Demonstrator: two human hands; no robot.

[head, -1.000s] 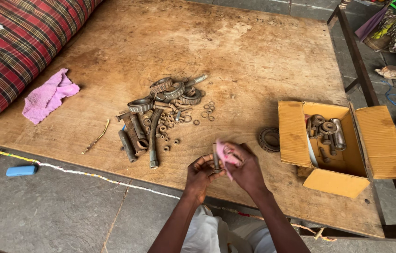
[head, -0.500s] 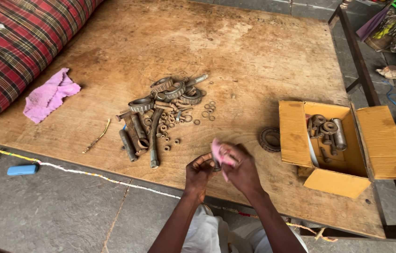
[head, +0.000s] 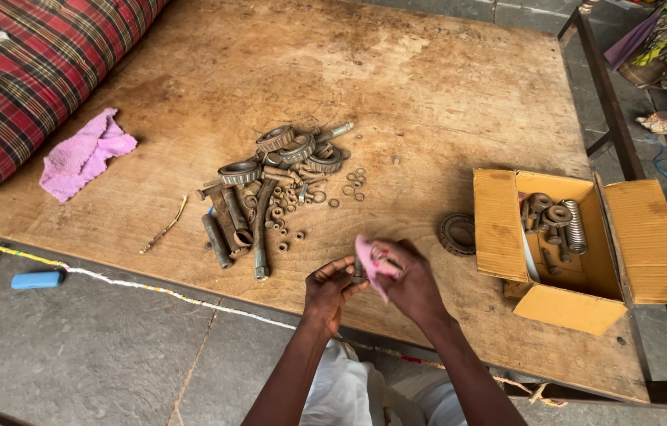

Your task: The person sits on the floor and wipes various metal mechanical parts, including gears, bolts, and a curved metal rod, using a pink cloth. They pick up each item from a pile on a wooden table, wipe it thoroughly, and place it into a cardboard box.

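Both my hands meet over the near edge of the wooden board [head: 428, 95]. My right hand [head: 411, 284] grips a small pink cloth [head: 368, 259] bunched around a little dark metal part [head: 358, 274]. My left hand [head: 328, 287] pinches that same part from the left. The part is mostly hidden by cloth and fingers. A heap of rusty bearings, bolts, nuts and washers [head: 274, 185] lies on the board just beyond my left hand.
An open yellow cardboard box [head: 562, 308] holding metal parts and a spring stands at the right. A round bearing [head: 458, 233] lies beside it. A second pink cloth [head: 81, 154] lies left, by a red plaid cushion [head: 26, 79]. A blue object [head: 36, 279] rests on the concrete floor.
My hands have stayed in the same spot, with the pink cloth shifting slightly around the small part between them. Nothing on the board has moved.
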